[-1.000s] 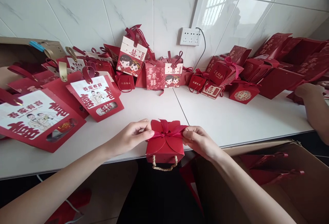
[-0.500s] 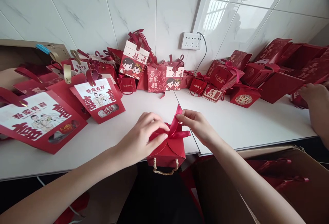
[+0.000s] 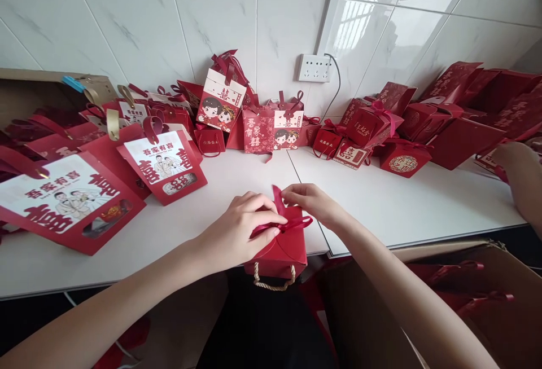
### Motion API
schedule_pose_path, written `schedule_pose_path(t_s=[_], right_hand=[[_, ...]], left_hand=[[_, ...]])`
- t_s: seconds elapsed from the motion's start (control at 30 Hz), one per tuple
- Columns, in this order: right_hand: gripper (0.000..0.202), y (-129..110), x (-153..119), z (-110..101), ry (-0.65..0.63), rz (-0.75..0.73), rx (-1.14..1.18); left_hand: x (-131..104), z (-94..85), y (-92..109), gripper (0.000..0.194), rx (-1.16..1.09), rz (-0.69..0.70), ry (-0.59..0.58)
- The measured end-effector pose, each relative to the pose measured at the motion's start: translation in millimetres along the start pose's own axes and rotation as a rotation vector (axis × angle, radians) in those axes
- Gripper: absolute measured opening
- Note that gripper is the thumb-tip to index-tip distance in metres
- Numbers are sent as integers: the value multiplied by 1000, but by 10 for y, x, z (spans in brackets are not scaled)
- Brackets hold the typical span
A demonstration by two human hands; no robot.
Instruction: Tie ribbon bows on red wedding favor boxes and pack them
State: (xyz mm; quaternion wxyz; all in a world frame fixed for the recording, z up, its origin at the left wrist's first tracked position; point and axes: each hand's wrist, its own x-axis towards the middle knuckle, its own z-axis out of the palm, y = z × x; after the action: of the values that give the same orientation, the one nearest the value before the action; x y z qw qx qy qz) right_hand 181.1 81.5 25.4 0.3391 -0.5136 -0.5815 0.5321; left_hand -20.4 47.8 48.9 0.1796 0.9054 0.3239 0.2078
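A red gift box [image 3: 283,250] with a gold rope handle [image 3: 274,286] stands at the table's front edge, right before me. Across its top lies a dark pink ribbon [image 3: 301,223], looped at the right side. My left hand [image 3: 249,225] rests over the box top from the left, its thumb and fingers closed on the ribbon near the knot. At the far side of the box, my right hand [image 3: 311,202] pinches the ribbon's upright end between thumb and forefinger. The knot is partly hidden by my left fingers.
Red bags with couple pictures [image 3: 163,163] stand at the left. Several red boxes [image 3: 404,157] line the wall. Another person's hand [image 3: 519,166] is at the right edge. An open cardboard box [image 3: 466,245] with red bags sits below the table. A socket strip [image 3: 314,68] is on the wall.
My right hand has moved left and slightly down with the ribbon end, which now stands shorter. My left fingers have shifted right over the knot.
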Motion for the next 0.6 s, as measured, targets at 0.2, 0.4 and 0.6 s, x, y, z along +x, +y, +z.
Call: schedule_pose_path(t_s=[0.2,0.4,0.6], right_hand=[[53,-22,-388,-116,201,23,-346],[43,-29,-621,-10,-49,-56,-286],[33,-34,-763,70,-6,-185,-252]], left_hand=[[12,3,-7,29,10,6,12],[20,-5,-17,31,51,15,30],[23,22,21,34,127,0,31]])
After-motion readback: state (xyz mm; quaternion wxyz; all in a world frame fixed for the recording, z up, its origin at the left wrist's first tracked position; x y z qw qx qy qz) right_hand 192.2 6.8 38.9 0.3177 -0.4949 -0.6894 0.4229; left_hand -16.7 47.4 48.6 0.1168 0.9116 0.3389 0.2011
